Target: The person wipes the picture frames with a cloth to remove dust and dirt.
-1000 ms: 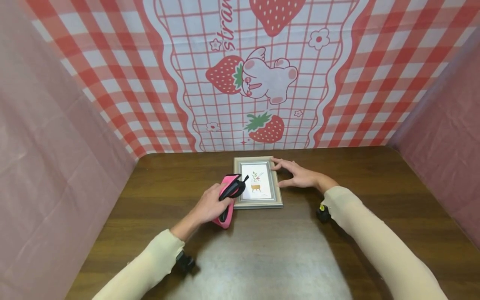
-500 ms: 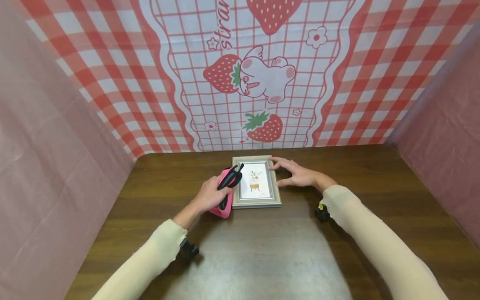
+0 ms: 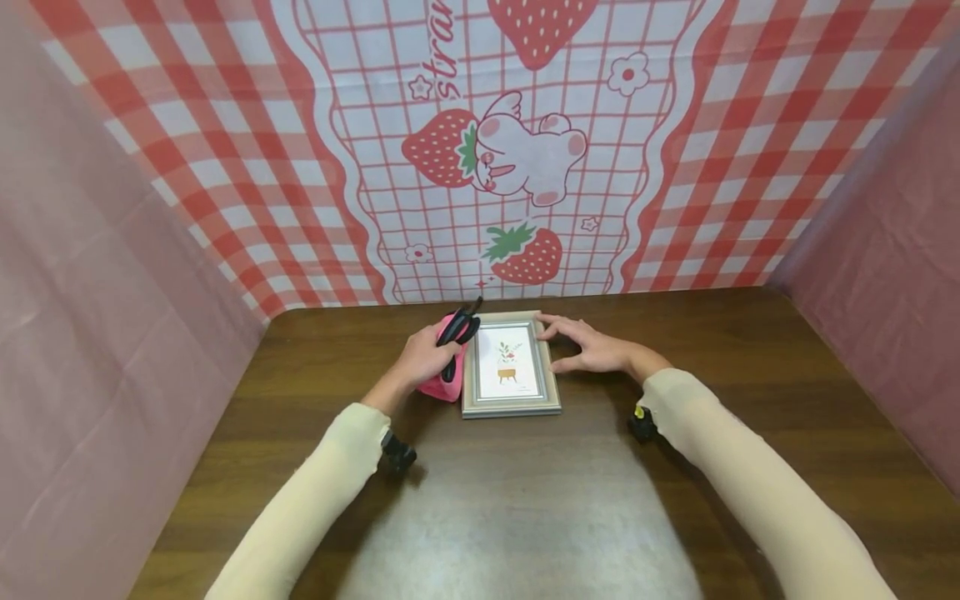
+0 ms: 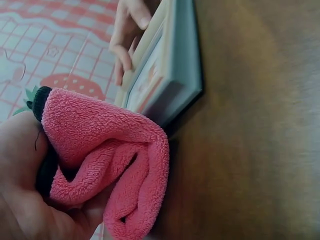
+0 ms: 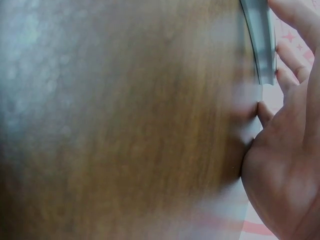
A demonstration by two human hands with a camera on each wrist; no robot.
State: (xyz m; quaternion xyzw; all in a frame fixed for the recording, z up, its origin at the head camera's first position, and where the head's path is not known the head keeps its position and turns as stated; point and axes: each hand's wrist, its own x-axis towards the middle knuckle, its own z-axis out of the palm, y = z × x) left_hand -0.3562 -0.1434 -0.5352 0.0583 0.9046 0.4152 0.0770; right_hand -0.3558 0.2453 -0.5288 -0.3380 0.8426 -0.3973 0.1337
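Note:
A light-coloured picture frame [image 3: 512, 408] with a drawing of a potted plant lies flat on the brown table. My left hand [image 3: 422, 358] grips a folded pink fleecy cloth [image 4: 107, 135] with black trim, bunched against the frame's left side. In the left wrist view the thumb and palm [image 4: 20, 175] wrap its black edge. On the other side, my right hand [image 3: 596, 348] has its fingertips on the frame's right edge, near the far corner, with the thumb lower along the same edge. The right wrist view shows only the frame's side [image 5: 261, 40] beside those fingers.
The wooden table [image 3: 525, 517] reaches back to a red-and-white checked cloth [image 3: 525, 167] with strawberries on it. Pink curtains hang at the left [image 3: 112, 333] and right [image 3: 885, 292]. Below each sleeve sits a small black wrist camera [image 3: 399, 454].
My left hand has slid the pink cloth away from me along the frame's left side, toward its far corner. The right hand has stayed at the right edge.

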